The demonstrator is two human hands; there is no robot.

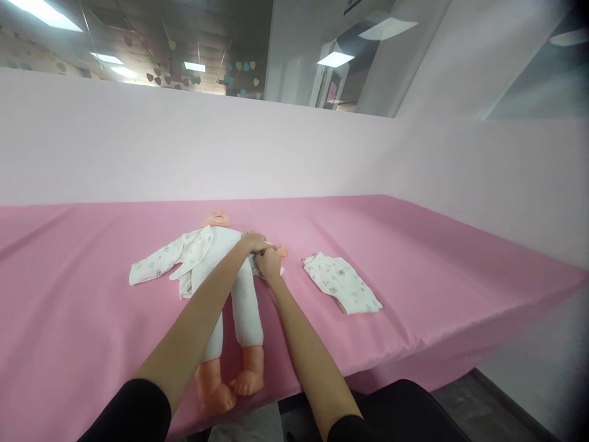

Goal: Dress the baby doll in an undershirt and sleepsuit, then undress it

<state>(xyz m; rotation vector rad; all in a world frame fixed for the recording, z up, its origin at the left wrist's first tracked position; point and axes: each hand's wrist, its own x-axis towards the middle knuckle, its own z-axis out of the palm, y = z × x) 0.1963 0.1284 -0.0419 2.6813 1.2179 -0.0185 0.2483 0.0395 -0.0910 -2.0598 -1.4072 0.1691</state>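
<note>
A baby doll [246, 307] with a white cloth body lies on its back, its bare feet toward me. A white printed baby shirt [159, 263] covers its arm at the left, and part of the shirt lies beside its body. My left hand [254, 241] reaches across the doll and is closed about its other arm, where white sleeve fabric shows. Just below, my right hand [269, 263] is closed on the shirt's fabric at that arm. The doll's small hand [282, 251] sticks out past my fingers. My fingertips are partly hidden.
A folded white printed baby garment [341, 283] lies to the right on the pink-covered table [437, 270]. A white wall [184, 147] with glass panels above stands behind, and another wall [515, 178] rises at the right. The table's front edge is close to me.
</note>
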